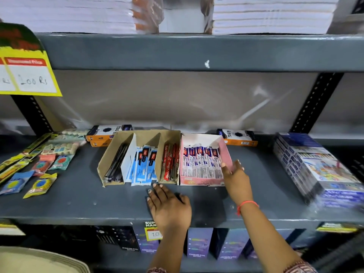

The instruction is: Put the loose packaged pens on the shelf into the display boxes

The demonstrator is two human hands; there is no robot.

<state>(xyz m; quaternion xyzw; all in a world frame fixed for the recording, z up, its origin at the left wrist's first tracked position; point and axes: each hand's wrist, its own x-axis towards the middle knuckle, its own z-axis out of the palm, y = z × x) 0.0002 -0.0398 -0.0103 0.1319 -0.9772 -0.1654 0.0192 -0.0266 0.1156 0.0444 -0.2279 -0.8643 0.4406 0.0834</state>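
Note:
A pink display box (224, 149) sits on the grey shelf (78, 198), filled with several white-and-purple packaged pens (201, 162). To its left a brown cardboard box (107, 156) has three compartments: dark pens (116, 164) on the left, blue packaged pens (142, 166) in the middle, red packaged pens (169, 162) on the right. My right hand (235, 174) grips the pink box's right front wall. My left hand (168, 205) lies flat on the shelf in front of the boxes, fingers apart, holding nothing.
Loose packets of erasers and sharpeners (39, 174) lie at the shelf's left. Orange-and-black boxes (106, 133) stand behind the display boxes. A stack of blue boxes (315, 168) fills the right. A yellow price sign (27, 75) hangs top left. Notebooks (271, 14) are stacked above.

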